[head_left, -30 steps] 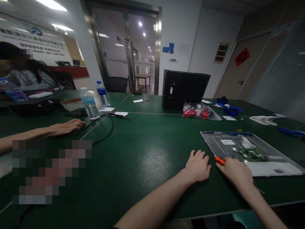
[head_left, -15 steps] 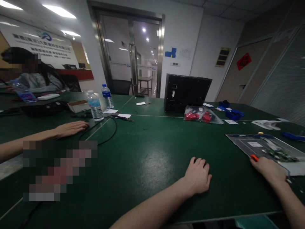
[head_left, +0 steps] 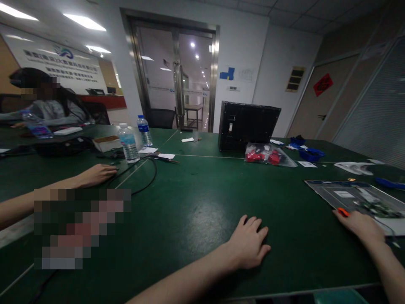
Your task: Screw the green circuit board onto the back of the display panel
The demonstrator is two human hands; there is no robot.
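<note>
My left hand (head_left: 248,242) lies flat on the green table (head_left: 196,202), fingers stretched out, holding nothing. My right hand (head_left: 362,226) rests at the near edge of a flat grey panel (head_left: 344,194), fingers closed around an orange-handled tool (head_left: 343,212) whose tip sticks out to the left. A small green circuit board (head_left: 378,207) sits on the panel just beyond that hand.
Another person's arm and hand (head_left: 95,174) lie on the table at the left beside a black cable (head_left: 144,179). Two water bottles (head_left: 128,143), a black monitor case (head_left: 248,126), a bag of red parts (head_left: 268,154) and blue items (head_left: 308,153) stand farther back. A seated person is at far left.
The view has swung left, so the panel and my right hand sit nearer the right edge. My left hand slid slightly left and nearer along the table. The right hand keeps the orange tool.
</note>
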